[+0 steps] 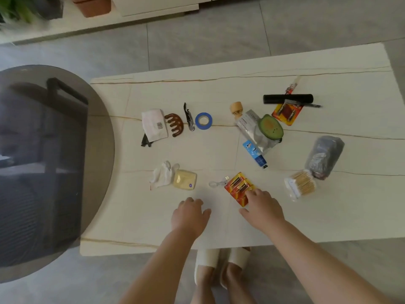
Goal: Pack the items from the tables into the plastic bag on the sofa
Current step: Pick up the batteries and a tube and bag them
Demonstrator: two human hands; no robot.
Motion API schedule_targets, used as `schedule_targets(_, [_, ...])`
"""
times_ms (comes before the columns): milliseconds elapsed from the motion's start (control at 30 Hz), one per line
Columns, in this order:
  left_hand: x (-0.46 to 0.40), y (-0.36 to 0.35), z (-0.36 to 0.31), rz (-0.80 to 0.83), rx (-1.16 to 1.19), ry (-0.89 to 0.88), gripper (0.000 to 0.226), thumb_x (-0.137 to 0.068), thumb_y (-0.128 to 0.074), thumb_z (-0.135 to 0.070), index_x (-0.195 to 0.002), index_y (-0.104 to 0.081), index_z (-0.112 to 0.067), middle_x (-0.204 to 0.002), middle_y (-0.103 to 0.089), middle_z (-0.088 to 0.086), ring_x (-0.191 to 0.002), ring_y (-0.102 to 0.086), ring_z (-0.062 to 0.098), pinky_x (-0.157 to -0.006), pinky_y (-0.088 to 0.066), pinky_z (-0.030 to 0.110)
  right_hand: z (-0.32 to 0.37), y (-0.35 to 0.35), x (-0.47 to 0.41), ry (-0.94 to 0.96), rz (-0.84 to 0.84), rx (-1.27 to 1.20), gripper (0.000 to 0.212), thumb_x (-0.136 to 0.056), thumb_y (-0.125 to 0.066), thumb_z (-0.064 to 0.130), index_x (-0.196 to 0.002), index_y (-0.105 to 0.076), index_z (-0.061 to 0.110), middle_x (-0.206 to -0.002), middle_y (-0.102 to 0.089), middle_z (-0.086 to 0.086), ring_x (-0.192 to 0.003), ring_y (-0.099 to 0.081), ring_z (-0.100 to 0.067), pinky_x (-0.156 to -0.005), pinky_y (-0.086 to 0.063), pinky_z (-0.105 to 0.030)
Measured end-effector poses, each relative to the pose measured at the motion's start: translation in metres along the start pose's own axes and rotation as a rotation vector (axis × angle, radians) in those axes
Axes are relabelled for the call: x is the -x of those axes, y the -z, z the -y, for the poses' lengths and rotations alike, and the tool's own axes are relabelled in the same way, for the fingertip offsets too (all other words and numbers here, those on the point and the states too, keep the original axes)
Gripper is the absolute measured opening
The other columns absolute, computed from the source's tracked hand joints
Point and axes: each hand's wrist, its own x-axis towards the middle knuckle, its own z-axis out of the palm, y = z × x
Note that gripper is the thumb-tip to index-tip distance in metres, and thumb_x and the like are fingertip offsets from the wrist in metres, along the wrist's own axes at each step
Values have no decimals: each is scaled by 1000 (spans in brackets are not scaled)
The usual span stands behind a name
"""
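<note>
Two hands near the table's [328, 227] front edge: right hand [262, 208] fingers pressing the battery pack [237, 186], left hand [190, 215] fingers loosely curled, empty.

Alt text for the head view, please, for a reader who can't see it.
Seen from above, a person's right hand touches a red battery pack on a white table strewn with small items; the left hand rests open beside it. Blue tape roll lies farther back.
</note>
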Motion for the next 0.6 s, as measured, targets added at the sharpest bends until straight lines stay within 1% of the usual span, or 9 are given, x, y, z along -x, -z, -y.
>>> schedule_targets(67, [-14, -2, -7, -13, 12, -28, 45, -97, -41, -43, -137, -47, -23, -135, -51, 0, -126, -46, 19, -98, -45, 34, -3, -4, -13, -23, -17, -3, 50, -91, -50, 44, -131, -40, 15, -132, -49, -6, -116, -49, -23, -89, -46, -34])
schedule_targets(233, [-48, -6, -25, -19, 3, -98, 42, -99, -40, -32, -139, -44, -20, -137, -48, 2, -129, -42, 22, -99, -45, 36, -6, -16, -40, -54, -76, -10, 56, -90, -54, 41, -136, -35, 14, -132, -48, -7, -116, -50, -23, -87, -47, -33])
schedule_targets(400, [-91, -20, -40, -72, -1, -163, 46, -97, -47, -22, -143, -37, -22, -144, -40, 0, -134, -33, 22, -104, -40, 35, -6, -35, -69, -85, -157, -31, 71, -87, -59, 45, -142, -26, 16, -138, -43, -6, -123, -45, -22, -90, -48, -32])
schedule_targets(467, [-107, -28, -42, -104, -19, -180, 47, -96, -51, -18, -141, -38, -22, -142, -41, 1, -131, -36, 23, -104, -40, 34, -4, -44, -78, -118, -197, -41, 77, -83, -63, 48, -143, -25, 17, -139, -42, -5, -124, -44, -22, -91, -48, -32])
schedule_targets(600, [-130, -40, -42, -118, -52, -207, 42, -92, -57, -18, -132, -47, -18, -129, -47, 5, -120, -44, 23, -93, -47, 34, -2, -59, -90, -164, -234, -36, 83, -80, -68, 47, -143, -23, 17, -139, -40, -6, -124, -44, -22, -91, -48, -32])
